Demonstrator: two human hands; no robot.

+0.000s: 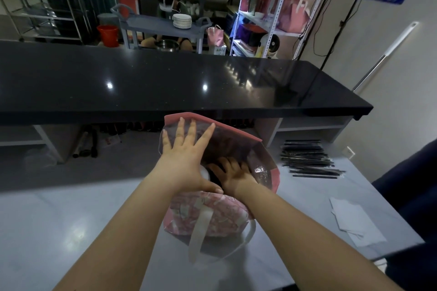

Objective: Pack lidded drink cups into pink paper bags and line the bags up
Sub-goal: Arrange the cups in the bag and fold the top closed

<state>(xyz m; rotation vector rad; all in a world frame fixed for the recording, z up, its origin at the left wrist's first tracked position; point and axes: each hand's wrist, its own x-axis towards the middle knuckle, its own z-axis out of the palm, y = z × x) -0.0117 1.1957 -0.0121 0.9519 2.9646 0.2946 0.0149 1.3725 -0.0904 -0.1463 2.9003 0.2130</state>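
A pink patterned paper bag (210, 217) with white handles stands open on the pale worktop (71, 220), right in front of me. My left hand (184, 158) lies flat with spread fingers against the bag's far inner wall, holding the mouth wide. My right hand (231, 172) reaches down inside the bag, over a dark cup. A white lid (205, 173) shows between the two hands. How the right fingers sit on the cup is hidden in the bag's shadow.
A black glossy counter (165, 82) runs across behind the bag. A pile of black straws (307, 160) lies at the right, white paper sheets (354, 222) nearer. A person sits beyond the counter by a grey cart with stacked plates (182, 21). Shelving (272, 7) holds more pink bags.
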